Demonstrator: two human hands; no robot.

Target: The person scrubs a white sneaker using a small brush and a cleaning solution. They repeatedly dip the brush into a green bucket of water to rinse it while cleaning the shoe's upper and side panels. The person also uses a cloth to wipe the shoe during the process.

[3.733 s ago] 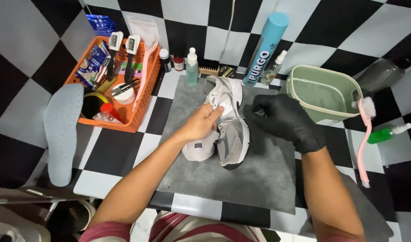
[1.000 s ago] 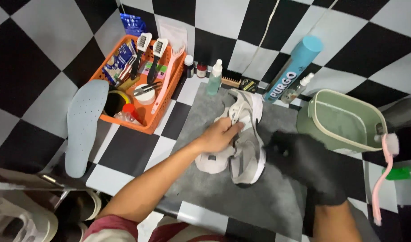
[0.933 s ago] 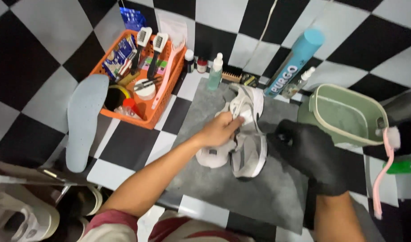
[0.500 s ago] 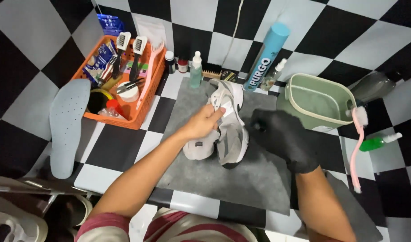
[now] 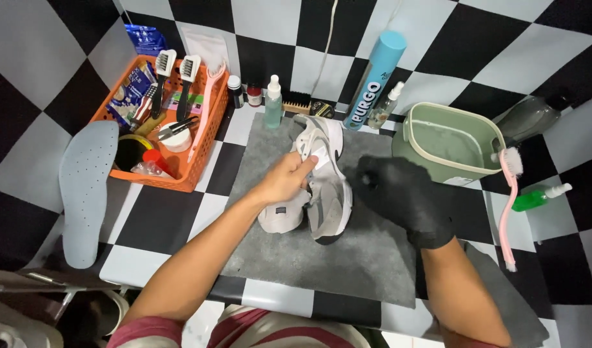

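Pinching the grey sneaker (image 5: 325, 187) tongue, left hand (image 5: 284, 182) fingers grip; gloved right hand (image 5: 399, 193) hovers beside, fingers loosely curled.

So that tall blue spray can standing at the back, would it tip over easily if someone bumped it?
Probably yes. The blue spray can is tall and narrow, the tallest thing on the table, so a knock near its top would likely topple it. Being round, it might then roll toward the green tub or the small clear spray bottle beside it. Its smooth side looks slippery to grip.
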